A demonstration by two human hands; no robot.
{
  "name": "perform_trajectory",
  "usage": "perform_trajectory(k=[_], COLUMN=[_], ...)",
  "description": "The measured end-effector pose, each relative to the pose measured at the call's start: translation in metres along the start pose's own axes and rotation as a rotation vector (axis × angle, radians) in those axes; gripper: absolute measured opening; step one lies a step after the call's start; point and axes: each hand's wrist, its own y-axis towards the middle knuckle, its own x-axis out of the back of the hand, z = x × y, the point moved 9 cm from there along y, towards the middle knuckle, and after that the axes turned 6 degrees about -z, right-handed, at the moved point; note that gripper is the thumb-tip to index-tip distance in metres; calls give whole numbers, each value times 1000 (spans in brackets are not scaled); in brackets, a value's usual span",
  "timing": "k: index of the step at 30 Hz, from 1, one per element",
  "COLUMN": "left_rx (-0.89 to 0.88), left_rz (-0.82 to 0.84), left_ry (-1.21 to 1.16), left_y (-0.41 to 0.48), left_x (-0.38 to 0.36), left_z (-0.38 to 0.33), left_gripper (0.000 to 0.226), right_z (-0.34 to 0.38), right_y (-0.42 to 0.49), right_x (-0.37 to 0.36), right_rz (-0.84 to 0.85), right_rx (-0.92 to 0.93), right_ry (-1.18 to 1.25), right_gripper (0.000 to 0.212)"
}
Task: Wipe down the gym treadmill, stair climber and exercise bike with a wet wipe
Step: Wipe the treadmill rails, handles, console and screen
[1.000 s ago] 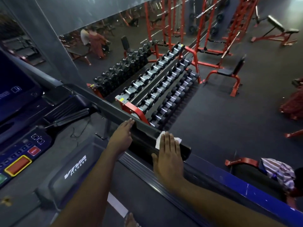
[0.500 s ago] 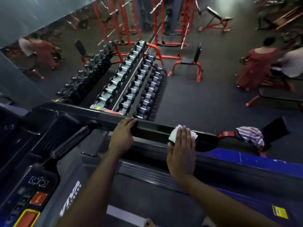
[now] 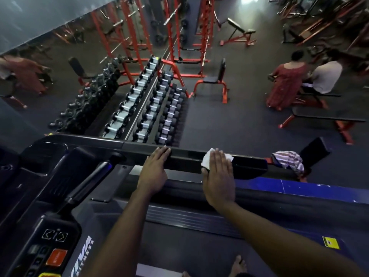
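I stand on a treadmill and look down over its black right handrail [image 3: 187,159]. My right hand [image 3: 218,177] lies flat with straight fingers on a white wet wipe [image 3: 207,159], pressing it onto the rail; most of the wipe is hidden under the palm. My left hand [image 3: 154,171] rests on the same rail a little to the left, fingers extended over its top. The treadmill console [image 3: 50,248] with its orange button sits at the lower left, and the belt deck [image 3: 179,242] runs below my arms.
A dumbbell rack [image 3: 143,108] stands just beyond the rail. Red squat racks [image 3: 175,33] and a red bench [image 3: 215,82] stand behind it. Two people [image 3: 299,80] are at the right by another bench. A striped cloth [image 3: 289,160] lies past the rail's end.
The view has swung right and the rail now lies nearly level across the frame. My right hand with the wipe has slid slightly along the rail toward its end. My left hand stays put.
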Motion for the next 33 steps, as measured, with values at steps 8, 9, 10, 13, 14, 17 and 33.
perform_trajectory(k=[8, 9, 10, 13, 14, 17, 33], left_rx=[21, 49, 74, 118, 125, 151, 259], left_rz=[10, -16, -39, -68, -60, -15, 49], left_ry=[-179, -182, -176, -103, -61, 69, 52], left_y=[2, 1, 1, -3, -4, -6, -14], left_x=[17, 24, 29, 42, 43, 44, 42], left_z=[24, 32, 40, 62, 68, 87, 141], left_gripper=[62, 60, 59, 59, 60, 64, 73], right_z=[97, 98, 93, 66, 62, 88, 140], right_y=[28, 18, 10, -3, -1, 14, 42], right_x=[-35, -34, -32, -25, -25, -40, -61], right_rz=[225, 214, 184, 100, 91, 158, 256], right_rx=[275, 337, 373, 328, 280, 173, 206], right_ry=[99, 109, 109, 50, 22, -3, 72], right_gripper=[68, 68, 68, 69, 70, 75, 73])
